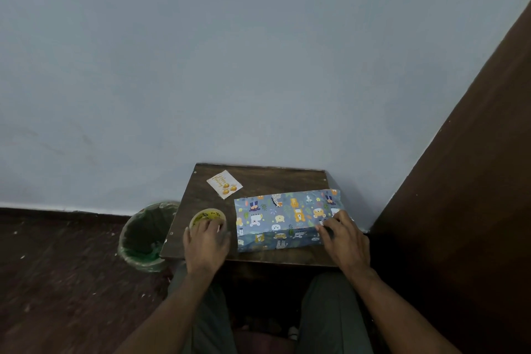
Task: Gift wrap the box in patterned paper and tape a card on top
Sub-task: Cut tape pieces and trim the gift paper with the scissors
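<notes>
Patterned paper [287, 215] covers the box on the bench [258, 178], card [224, 188] lying apart. Right hand [343, 236] presses the fold with spread fingers; left hand [207, 241] grips the tape roll [207, 218]. Releasing pressure early would likely let the flap spring open.

One box wrapped in patterned paper [287, 220] lay toward the right edge of the counter [258, 178]. One card [224, 188] lay near the far left corner. One roll of tape [207, 220] sat by the left edge. Two hands were there: the left hand [205, 247] on the roll and the right hand [346, 240] on the box. One lined bin [145, 236] stood on the floor beside the counter's left edge.
</notes>
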